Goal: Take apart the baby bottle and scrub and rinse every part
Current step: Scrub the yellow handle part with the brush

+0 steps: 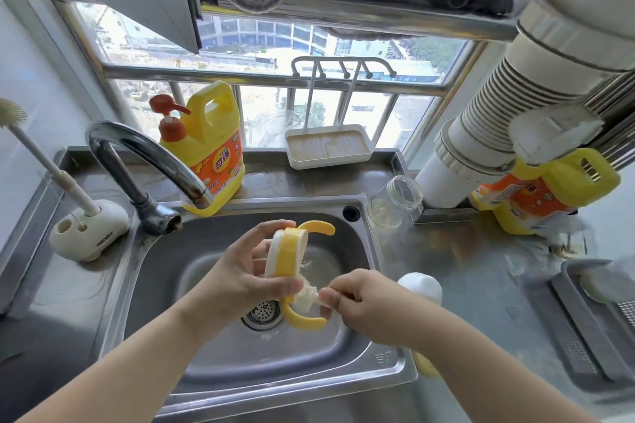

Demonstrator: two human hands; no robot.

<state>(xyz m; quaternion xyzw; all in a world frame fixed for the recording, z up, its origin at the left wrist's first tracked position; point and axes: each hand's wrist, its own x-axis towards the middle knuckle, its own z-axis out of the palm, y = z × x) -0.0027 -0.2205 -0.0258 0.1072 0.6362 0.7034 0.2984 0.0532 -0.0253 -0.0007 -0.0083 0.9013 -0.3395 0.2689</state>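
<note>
Two hands are engaged over the sink [357,366]: the yellow collar [287,256] is gripped by the left hand [240,271], its teat [307,299] pinched at four o'clock by the right hand [357,302].

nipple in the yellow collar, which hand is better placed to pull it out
Right hand: its fingertips already pinch the nipple, while the left hand grips the yellow collar over the sink.

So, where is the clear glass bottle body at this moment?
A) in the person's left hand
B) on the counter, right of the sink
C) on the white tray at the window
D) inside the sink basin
B: the empty glass bottle body stands on the steel counter right of the sink, no hand on it.
</note>
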